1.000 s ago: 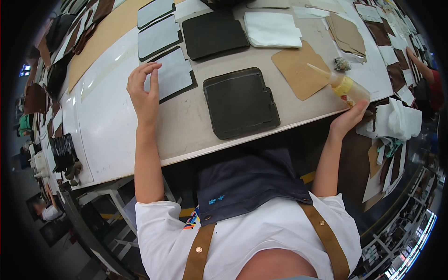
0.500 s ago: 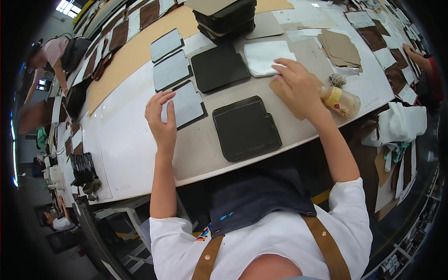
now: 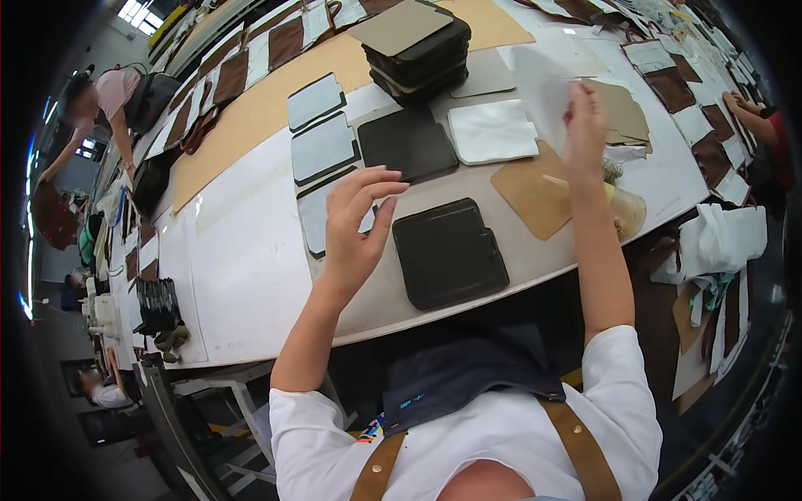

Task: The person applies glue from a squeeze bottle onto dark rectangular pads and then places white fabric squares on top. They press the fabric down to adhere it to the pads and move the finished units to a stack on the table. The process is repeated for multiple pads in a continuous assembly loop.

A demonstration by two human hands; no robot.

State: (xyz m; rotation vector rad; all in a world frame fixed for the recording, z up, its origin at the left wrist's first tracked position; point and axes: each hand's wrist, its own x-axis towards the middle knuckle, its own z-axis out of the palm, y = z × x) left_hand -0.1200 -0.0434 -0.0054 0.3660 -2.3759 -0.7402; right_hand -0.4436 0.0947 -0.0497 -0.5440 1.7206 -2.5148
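Observation:
My right hand is raised over the table's right part, its fingers pinched on the edge of a thin white sheet, which is blurred and looks see-through. Below it lie a stack of white sheets and a tan card piece, partly behind my forearm. My left hand hovers with fingers apart, holding nothing, left of a black notched panel near the table edge. Another black panel lies farther back. Grey panels with black borders form a column at left, the nearest partly covered by my left hand.
A tall stack of black pieces with a grey-brown board on top stands at the back. Brown-grey cards and a clear bottle are at right. White bags hang beyond the right edge. Other people work at left and far right.
My right hand has moved up and right from the white stack, lifting a thin white sheet. My left hand has shifted right, nearer the black panels.

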